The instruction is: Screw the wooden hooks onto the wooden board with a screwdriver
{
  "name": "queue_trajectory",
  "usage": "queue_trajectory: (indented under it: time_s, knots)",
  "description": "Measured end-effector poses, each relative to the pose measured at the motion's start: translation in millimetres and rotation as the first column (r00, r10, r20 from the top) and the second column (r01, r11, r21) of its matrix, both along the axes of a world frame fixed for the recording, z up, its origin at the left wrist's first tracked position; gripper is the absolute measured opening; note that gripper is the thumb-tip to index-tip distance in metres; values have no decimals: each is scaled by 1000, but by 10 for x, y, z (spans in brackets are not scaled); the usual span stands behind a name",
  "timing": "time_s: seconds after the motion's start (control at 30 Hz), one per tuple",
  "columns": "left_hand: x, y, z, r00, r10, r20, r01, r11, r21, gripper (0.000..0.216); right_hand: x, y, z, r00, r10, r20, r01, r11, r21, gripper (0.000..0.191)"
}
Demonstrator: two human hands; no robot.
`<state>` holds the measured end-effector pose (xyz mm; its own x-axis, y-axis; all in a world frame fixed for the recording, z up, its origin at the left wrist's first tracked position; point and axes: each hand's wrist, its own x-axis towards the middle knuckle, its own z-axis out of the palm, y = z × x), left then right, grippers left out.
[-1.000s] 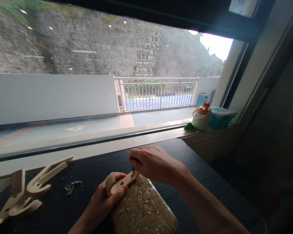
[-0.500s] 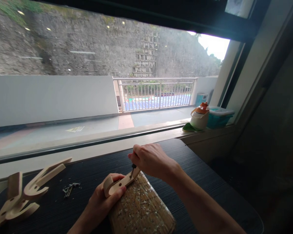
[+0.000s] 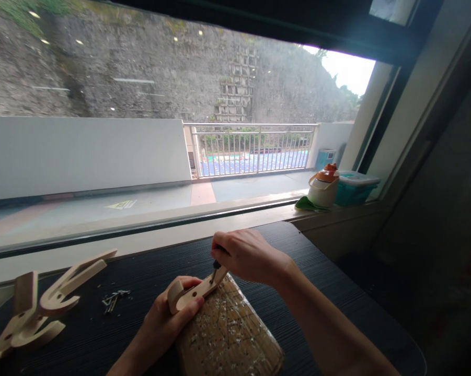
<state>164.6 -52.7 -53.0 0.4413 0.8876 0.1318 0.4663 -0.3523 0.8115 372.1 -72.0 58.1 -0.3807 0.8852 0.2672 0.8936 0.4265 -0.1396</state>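
My left hand (image 3: 170,308) is closed around a pale wooden hook (image 3: 194,298), pressing it against a worn wooden board (image 3: 235,334) full of small holes. Above the hook's far end, my right hand (image 3: 243,256) grips a screwdriver (image 3: 215,269) with a dark handle. Its shaft points down, with the tip at a hole in the hook; whether a screw sits under it is too small to tell. A second hole (image 3: 195,294) shows nearer my left thumb. My right fingers cover most of the handle.
Several more wooden hooks (image 3: 31,313) lie at the left of the dark table (image 3: 141,271), beside a small pile of screws (image 3: 113,301). On the windowsill at the right stand a bottle (image 3: 323,187) with an orange lid, a green leaf-shaped item (image 3: 309,204) and a teal box (image 3: 355,189).
My right hand has turned a little on the screwdriver handle and its fingers have shifted. The left hand still holds the hook on the board. The view has moved slightly.
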Motion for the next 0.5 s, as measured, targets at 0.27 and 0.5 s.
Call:
queue_trajectory:
  time_s: [0.27, 0.5]
  knots:
    - [8, 14, -13, 1000, 13, -7, -12, 999, 40, 28, 48, 16, 2, 991, -131, 22, 132, 991, -30, 34]
    - [-4, 19, -3, 1000, -4, -23, 6, 995, 95, 29, 63, -81, 50, 996, 33, -84, -33, 999, 3, 20]
